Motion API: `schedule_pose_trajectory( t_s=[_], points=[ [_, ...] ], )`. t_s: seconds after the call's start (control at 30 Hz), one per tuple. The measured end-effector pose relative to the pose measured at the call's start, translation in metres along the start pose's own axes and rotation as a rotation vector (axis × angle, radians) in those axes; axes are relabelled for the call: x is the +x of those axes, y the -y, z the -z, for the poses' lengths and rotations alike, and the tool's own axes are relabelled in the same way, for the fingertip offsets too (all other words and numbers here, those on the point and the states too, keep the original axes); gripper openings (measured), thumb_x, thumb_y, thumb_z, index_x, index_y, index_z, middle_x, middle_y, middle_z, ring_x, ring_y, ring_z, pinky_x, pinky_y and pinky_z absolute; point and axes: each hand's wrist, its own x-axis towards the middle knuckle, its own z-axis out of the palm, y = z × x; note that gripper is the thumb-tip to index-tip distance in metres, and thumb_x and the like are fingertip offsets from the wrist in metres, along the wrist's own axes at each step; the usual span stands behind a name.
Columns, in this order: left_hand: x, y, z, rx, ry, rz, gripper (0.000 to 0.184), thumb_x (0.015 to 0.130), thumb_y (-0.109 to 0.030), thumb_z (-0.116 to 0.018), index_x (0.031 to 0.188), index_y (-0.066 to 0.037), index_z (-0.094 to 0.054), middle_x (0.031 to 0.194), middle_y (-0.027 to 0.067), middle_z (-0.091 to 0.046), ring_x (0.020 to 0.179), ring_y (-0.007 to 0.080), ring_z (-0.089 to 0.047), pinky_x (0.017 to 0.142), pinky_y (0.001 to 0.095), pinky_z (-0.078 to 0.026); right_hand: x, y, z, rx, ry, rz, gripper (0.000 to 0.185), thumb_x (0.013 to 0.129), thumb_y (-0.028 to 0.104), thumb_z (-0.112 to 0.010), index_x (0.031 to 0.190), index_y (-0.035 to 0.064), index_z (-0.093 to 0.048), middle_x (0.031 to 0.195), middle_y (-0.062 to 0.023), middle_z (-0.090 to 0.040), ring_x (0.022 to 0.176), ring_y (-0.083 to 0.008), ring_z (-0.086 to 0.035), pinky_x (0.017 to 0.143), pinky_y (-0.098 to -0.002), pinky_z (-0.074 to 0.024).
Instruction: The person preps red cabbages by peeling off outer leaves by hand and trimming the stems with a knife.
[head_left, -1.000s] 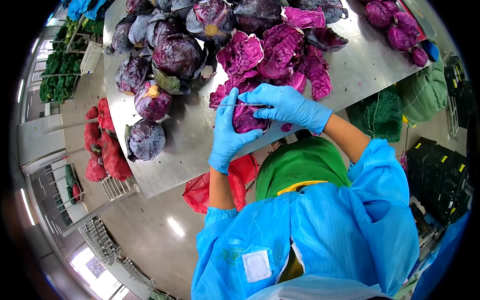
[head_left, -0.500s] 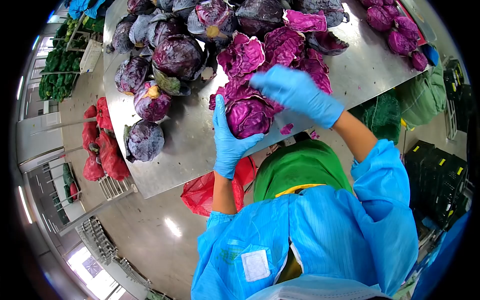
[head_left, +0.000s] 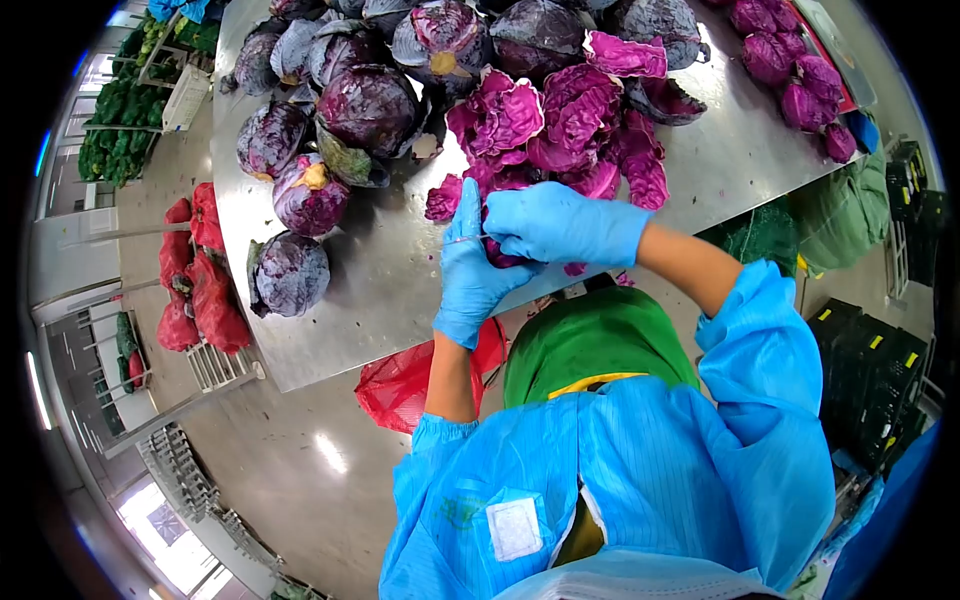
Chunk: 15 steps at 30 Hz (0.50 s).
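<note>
A peeled red cabbage (head_left: 497, 256) sits at the near edge of the steel table, mostly hidden by my hands. My left hand (head_left: 474, 278), in a blue glove, is cupped round its left side with the thumb and fingers against it. Over its top lies my right hand (head_left: 570, 226), also gloved, with fingers curled in; whether a leaf is pinched there cannot be seen. Just beyond my hands is a heap of loose purple leaves (head_left: 575, 115). Unpeeled cabbages (head_left: 368, 110) with dark outer leaves crowd the far left, and one cabbage (head_left: 290, 274) stands apart near the left edge.
The steel table (head_left: 370, 290) ends just before my body. Peeled cabbages (head_left: 810, 90) are grouped at the far right. A red mesh bag (head_left: 400, 385) and a green-covered form (head_left: 600, 340) are below the edge. Black crates (head_left: 870, 360) stand at right, filled red sacks (head_left: 205, 290) at left.
My right hand has come down from beside the loose leaves onto the cabbage, its fingers now curled over the top. My left hand keeps its hold. The view has shifted slightly.
</note>
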Motion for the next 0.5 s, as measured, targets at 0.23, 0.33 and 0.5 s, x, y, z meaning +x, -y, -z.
schedule_pose_trajectory(
  t_s=[0.23,0.33,0.5],
  points=[
    [0.001,0.006,0.0,0.054,0.022,-0.039,0.13,0.052,-0.035,-0.091,0.152,-0.002,-0.015,0.147,0.0217,-0.038,0.127,0.0371,-0.047,0.105,0.0445,-0.04,0.013,-0.005,0.01,0.02,0.179,-0.205,0.02,0.084,0.019,-0.066,0.094,0.0027,-0.059,0.09,-0.018,-0.062,0.08,-0.0353,-0.063,0.068,-0.0439,-0.0491],
    [0.003,0.004,0.002,0.064,0.03,-0.066,0.13,0.052,-0.036,-0.09,0.152,-0.001,-0.015,0.149,0.0223,-0.035,0.127,0.0383,-0.046,0.105,0.0446,-0.039,-0.002,-0.011,0.003,0.132,-0.031,-0.234,0.023,0.087,0.021,-0.067,0.094,0.0012,-0.059,0.09,-0.0186,-0.061,0.082,-0.0324,-0.062,0.071,-0.0416,-0.0484],
    [0.005,0.003,0.001,0.049,0.036,-0.059,0.129,0.053,-0.037,-0.089,0.152,0.001,-0.015,0.152,0.0225,-0.032,0.129,0.039,-0.044,0.107,0.0441,-0.037,-0.016,-0.014,-0.009,0.301,-0.282,-0.337,0.027,0.089,0.026,-0.066,0.098,0.0011,-0.06,0.083,-0.0153,-0.06,0.076,-0.0295,-0.06,0.069,-0.041,-0.0486]
  ],
)
